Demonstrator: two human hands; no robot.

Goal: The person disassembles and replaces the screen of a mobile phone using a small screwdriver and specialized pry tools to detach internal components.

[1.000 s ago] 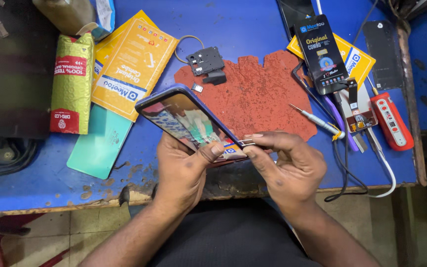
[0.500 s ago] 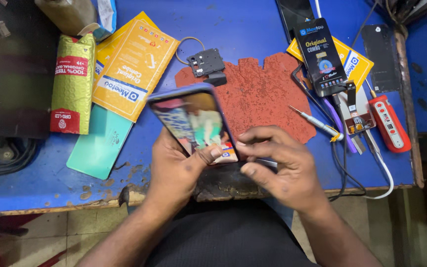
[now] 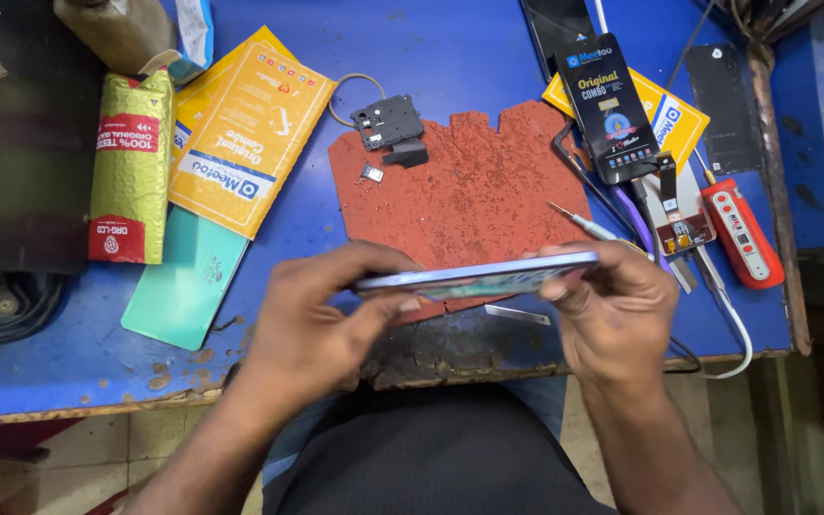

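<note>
I hold a smartphone [image 3: 477, 278] level and edge-on between both hands, above the near edge of the blue workbench [image 3: 450, 57]. My left hand [image 3: 321, 319] grips its left end with thumb and fingers. My right hand [image 3: 617, 319] grips its right end. Under the phone lies a worn red mat [image 3: 469, 186]. On the mat's far left corner sit a black phone part [image 3: 389, 122] and a tiny chip-like piece [image 3: 371, 174].
Left of the mat lie a yellow packet [image 3: 240, 143], a green packet [image 3: 131, 162] and a teal back cover [image 3: 183, 277]. To the right are a black boxed screen [image 3: 610, 107], a thin screwdriver [image 3: 579, 221], a red tool [image 3: 741, 234], a small circuit board [image 3: 679, 229] and cables.
The phone was tilted with its lit screen facing up; it now lies flat and edge-on. My hands have moved apart to its two ends.
</note>
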